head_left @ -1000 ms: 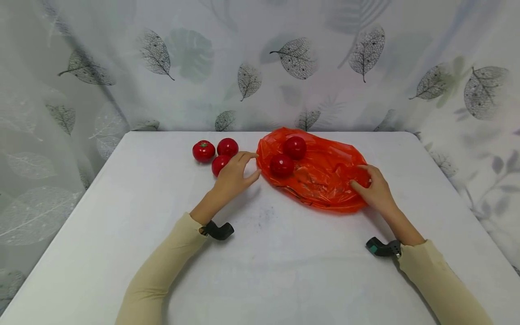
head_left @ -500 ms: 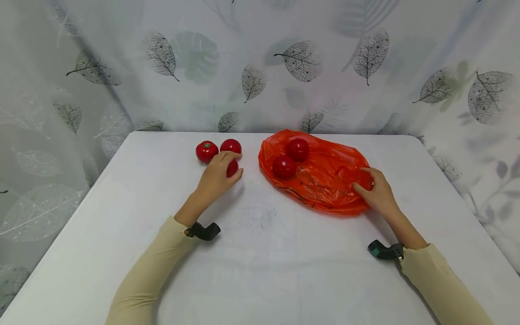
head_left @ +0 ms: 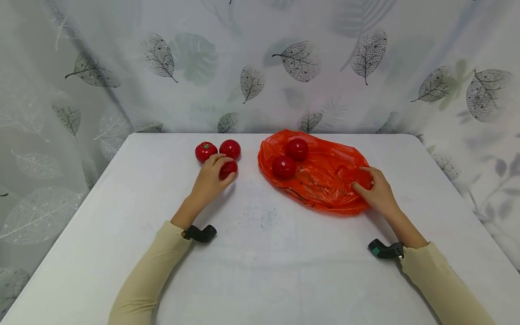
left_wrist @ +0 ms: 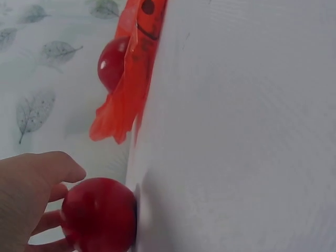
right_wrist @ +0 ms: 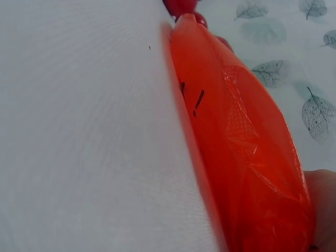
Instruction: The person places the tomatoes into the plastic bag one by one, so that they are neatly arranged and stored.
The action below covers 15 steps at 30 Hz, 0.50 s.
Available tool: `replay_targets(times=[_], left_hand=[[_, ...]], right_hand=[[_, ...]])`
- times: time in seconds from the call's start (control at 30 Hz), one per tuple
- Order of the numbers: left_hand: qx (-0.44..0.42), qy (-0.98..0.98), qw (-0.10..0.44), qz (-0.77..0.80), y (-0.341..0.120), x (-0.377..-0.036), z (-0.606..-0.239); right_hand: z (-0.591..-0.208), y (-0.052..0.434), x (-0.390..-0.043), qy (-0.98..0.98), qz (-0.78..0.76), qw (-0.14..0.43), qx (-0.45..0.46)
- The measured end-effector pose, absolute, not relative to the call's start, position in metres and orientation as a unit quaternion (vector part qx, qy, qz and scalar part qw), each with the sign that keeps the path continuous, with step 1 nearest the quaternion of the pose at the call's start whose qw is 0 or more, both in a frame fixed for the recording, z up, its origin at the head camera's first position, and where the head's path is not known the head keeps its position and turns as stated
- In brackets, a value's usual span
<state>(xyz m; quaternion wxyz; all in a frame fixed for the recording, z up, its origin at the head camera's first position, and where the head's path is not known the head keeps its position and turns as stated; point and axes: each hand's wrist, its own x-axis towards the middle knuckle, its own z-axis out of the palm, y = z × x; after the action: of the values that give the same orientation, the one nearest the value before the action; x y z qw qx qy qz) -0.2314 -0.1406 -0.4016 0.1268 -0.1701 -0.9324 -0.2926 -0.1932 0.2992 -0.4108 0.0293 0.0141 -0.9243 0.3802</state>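
Observation:
My left hand [head_left: 208, 179] curves its fingers and thumb round a red tomato [head_left: 229, 169] resting on the white table. In the left wrist view this tomato [left_wrist: 101, 216] sits right by the thumb and fingers. Behind it are a second tomato [head_left: 230, 149] and one with a green stem top [head_left: 206, 151]. An orange-red plastic bag [head_left: 325, 183] lies spread out to the right, with two tomatoes, a front one [head_left: 284, 167] and a rear one [head_left: 297, 150], at its left end. My right hand [head_left: 378, 192] grips the bag's right end; its fingertips are partly hidden by the plastic.
The white table [head_left: 260, 266] ends at the back against a leaf-printed curtain [head_left: 268, 67]. A black wrist camera [head_left: 201, 234] is worn on the left wrist, another black camera [head_left: 385, 249] on the right. Bare table separates the left-hand tomatoes from the bag.
My left hand has moved left from the bag's edge to the nearest loose tomato, and its fingers now curl round it. The right hand keeps its grip on the bag.

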Motion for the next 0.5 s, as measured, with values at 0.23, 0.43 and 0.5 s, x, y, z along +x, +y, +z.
replay_targets(times=[0.23,0.43,0.5], left_hand=[[-0.161,-0.926,0.112,-0.323,-0.1482,-0.2344,-0.4088],[-0.154,-0.922,0.093,-0.343,-0.1502,-0.2351,-0.4112],[-0.152,-0.921,0.088,-0.347,-0.1506,-0.2357,-0.4118]], right_hand=[[-0.4110,0.2996,-0.1938,-0.924,0.382,0.028,0.015],[-0.4123,0.3001,-0.1941,-0.925,0.380,0.025,0.014],[-0.4120,0.3000,-0.1942,-0.924,0.380,0.025,0.013]])
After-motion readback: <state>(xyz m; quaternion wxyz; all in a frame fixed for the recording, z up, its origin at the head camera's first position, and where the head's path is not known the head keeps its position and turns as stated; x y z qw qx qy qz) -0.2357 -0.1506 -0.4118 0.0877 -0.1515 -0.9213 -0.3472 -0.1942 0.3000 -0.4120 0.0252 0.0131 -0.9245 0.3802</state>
